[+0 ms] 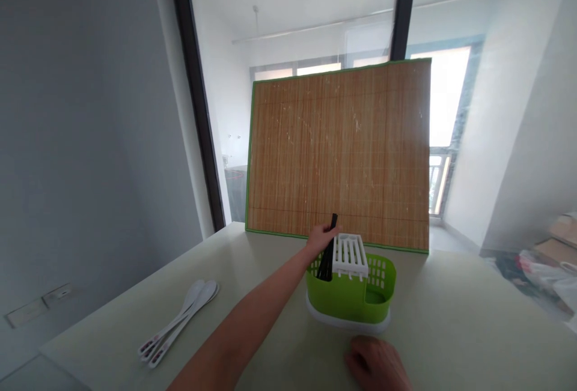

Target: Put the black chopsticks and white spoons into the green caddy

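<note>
The slim black sticks (325,266) stand tilted in the left part of the perforated green plastic basket (340,302), lower right of center — grasped near their upper ends by the left hand (320,238). The right hand (378,362), curled in a loose fist, lies near the basket's white base (347,325). Beside the sticks sits a white slotted rack (349,268); smooth white spoons (183,321) lie lower left, a slatted mat (338,151) stands behind.

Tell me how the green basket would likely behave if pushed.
The green basket is probably light for its size, as its walls look thin and have holes. It seems more apt to slide than roll, since its broad white base sits flat. The black sticks at one end might shift if it were jolted.
</note>
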`<state>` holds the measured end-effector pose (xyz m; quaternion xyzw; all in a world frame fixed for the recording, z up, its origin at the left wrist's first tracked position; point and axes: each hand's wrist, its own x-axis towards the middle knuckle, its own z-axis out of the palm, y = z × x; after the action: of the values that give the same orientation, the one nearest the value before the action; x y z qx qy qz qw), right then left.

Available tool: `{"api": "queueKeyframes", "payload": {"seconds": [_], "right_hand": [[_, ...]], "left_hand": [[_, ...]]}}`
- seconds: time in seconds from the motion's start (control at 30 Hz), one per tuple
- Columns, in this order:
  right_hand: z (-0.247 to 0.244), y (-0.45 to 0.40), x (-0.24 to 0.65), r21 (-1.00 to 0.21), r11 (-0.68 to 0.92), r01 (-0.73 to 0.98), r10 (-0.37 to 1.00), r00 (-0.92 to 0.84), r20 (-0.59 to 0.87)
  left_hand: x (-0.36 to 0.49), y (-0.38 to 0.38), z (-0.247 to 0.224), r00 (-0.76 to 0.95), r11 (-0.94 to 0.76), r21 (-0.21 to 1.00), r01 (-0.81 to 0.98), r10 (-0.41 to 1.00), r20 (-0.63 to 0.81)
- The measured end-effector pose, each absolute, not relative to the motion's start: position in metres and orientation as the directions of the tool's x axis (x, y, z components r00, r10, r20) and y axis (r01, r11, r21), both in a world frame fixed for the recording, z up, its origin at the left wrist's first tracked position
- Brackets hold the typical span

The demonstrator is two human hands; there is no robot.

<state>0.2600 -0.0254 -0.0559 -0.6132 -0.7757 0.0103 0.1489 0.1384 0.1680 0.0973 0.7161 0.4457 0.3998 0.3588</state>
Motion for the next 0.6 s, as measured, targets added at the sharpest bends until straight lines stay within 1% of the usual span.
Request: {"api": "queueKeyframes", "payload": {"seconds": [0.17,0.3,0.43,0.53,0.6], "right_hand": [[-0.057,-0.026,0.261,-0.194,0.253,0.948,0.951,-0.207,0.231],[-0.055,-0.025,0.262,-0.192,0.259,0.947,0.949,-0.213,0.231],[-0.054,-0.025,0.262,-0.190,0.268,0.945,0.947,-0.222,0.231],[-0.055,-0.025,0.263,-0.185,0.271,0.945,0.946,-0.226,0.233],[-0.058,-0.025,0.264,-0.177,0.276,0.945,0.943,-0.231,0.239]], "left_hand": [[0.135,0.164,0.098,0.158,-0.291,0.846,0.447,0.956,0.246],[0.125,0.157,0.100,0.119,-0.258,0.853,0.454,0.966,0.229],[0.118,0.144,0.096,0.147,-0.274,0.895,0.352,0.961,0.236],[0.118,0.136,0.097,0.112,-0.301,0.932,0.202,0.952,0.284],[0.116,0.133,0.107,0.063,-0.331,0.939,0.092,0.943,0.326]]}}
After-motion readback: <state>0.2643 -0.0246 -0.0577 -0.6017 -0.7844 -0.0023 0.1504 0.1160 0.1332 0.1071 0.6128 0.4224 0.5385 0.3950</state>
